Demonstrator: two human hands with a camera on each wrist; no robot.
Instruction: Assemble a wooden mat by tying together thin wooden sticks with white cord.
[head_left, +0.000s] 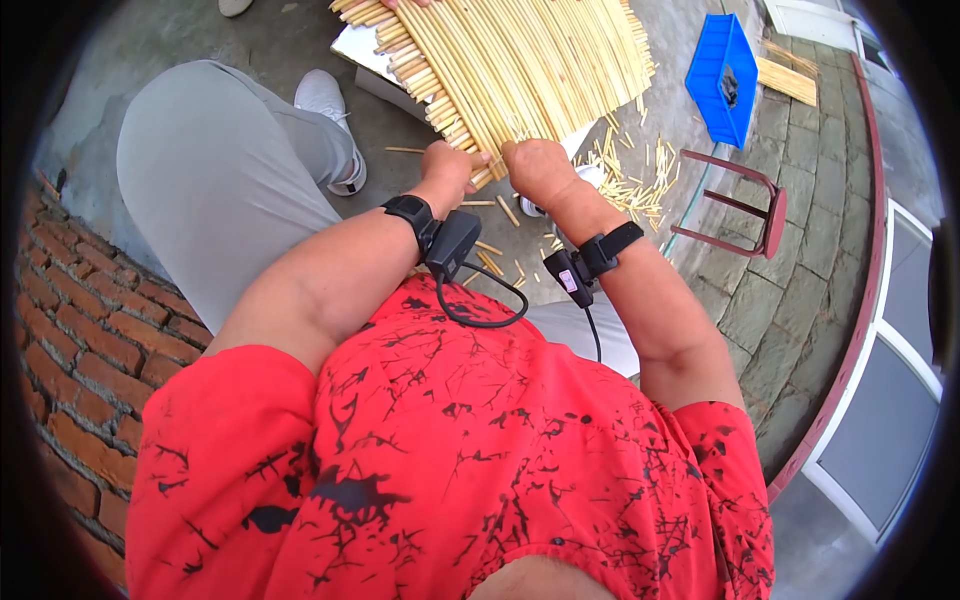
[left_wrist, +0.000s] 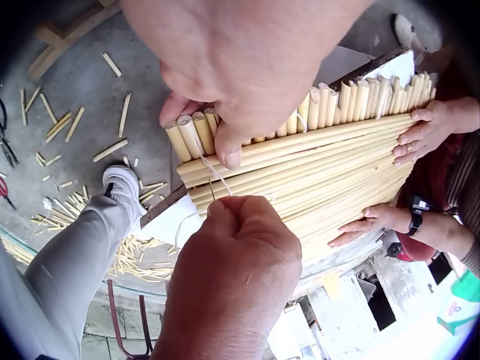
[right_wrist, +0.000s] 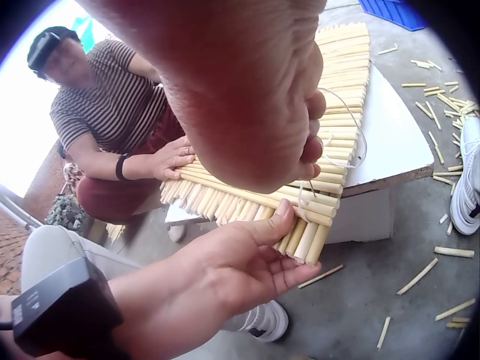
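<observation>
At the near edge of a white tabletop (head_left: 352, 45), a mat of pale reed sticks (head_left: 520, 60) is lying flat. The left hand (head_left: 447, 170) is cupping the mat's corner, thumb on top and fingers underneath the stick ends. The right hand (head_left: 537, 170) is pinching a thin white string (right_wrist: 346, 127) that is looping over the mat's edge. Across the mat, another person's 2 hands (left_wrist: 420, 135) are pressing it down. Cut stick pieces (head_left: 630, 175) are lying scattered on the concrete floor (head_left: 250, 40).
</observation>
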